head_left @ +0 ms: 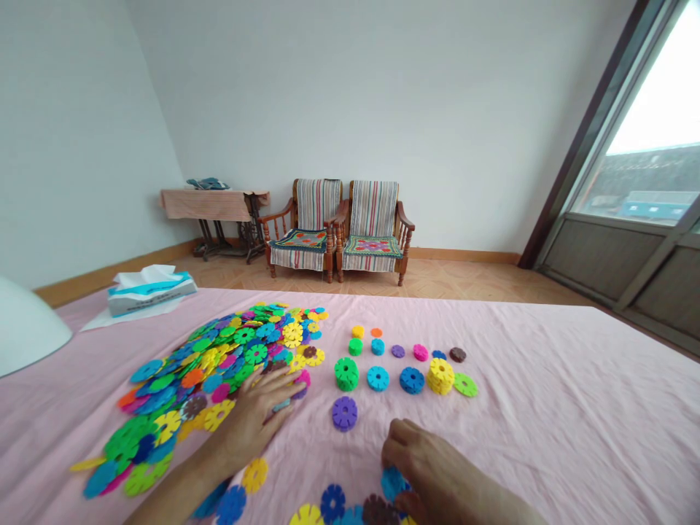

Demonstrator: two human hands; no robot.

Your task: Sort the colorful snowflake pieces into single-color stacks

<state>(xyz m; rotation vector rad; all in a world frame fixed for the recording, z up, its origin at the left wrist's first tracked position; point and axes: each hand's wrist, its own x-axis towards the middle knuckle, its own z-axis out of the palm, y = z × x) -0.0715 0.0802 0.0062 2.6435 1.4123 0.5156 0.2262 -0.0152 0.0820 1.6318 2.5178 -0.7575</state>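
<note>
Clearly, notched discs (256, 354) lie heaped and stacked on our pink cloth (552, 408)

We see flat, bright plastic rounds, many with a hole in the middle, in a mixed pile (213, 357) on the left; sorted ones stand mid-cloth, among them a green stack (346, 375), a yellow stack (441, 375) and a purple stack (344, 413). Our hands are well apart: the left hand (267, 397) stretches along the pile's edge, fingertips at a pink disc (305, 378), and the right hand (418, 459) curls beside a blue disc (391, 483); we cannot tell whether either grips. A tissue box (153, 294) sits near the far edge, while to the right of the stacks wide cloth gives us room
</note>
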